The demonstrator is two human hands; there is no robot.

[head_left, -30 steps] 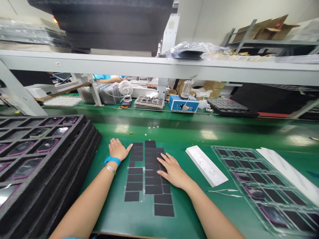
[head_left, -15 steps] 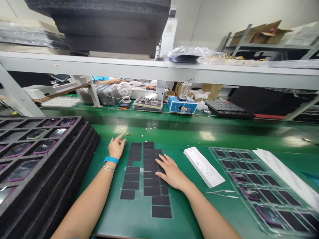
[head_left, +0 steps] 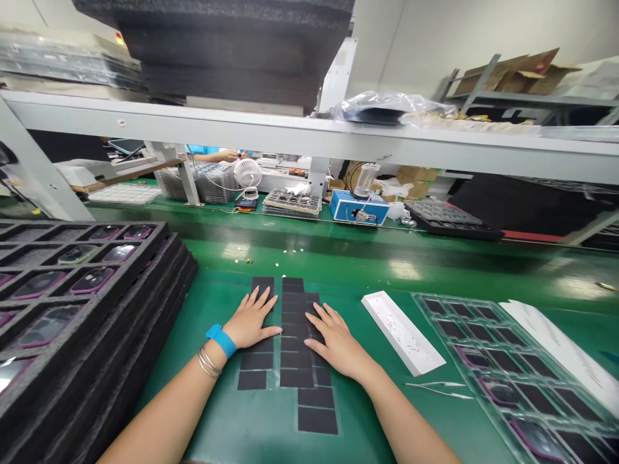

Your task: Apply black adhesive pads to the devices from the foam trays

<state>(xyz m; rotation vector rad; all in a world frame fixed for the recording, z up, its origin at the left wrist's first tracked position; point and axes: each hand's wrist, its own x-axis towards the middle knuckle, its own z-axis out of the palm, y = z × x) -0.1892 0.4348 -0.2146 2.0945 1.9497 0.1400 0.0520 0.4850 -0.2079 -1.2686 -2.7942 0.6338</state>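
Black rectangular sheets (head_left: 296,348) lie in columns on the green mat before me. My left hand (head_left: 249,320) rests flat on the left column, fingers spread, hiding part of it. On the right edge of the middle column lies my right hand (head_left: 338,341), also with fingers spread and nothing in its grasp. A blue band (head_left: 221,340) and thin bracelets (head_left: 207,362) circle my left wrist. To the right of my right hand sit a white shallow tray (head_left: 402,335) with small bits in it and metal tweezers (head_left: 440,388).
At left stands a stack of black foam trays (head_left: 159,296) with purple-rimmed glass pieces. A clear plastic tray (head_left: 488,351) at right holds black sheets and several such pieces. A grey shelf beam (head_left: 290,132) spans overhead. Beyond it are a fan (head_left: 247,173), a blue box (head_left: 358,207) and a person's arm (head_left: 217,155).
My left hand has come down and right from the mat's far side onto the left column. My right hand stays on the sheets. The view has shifted slightly.
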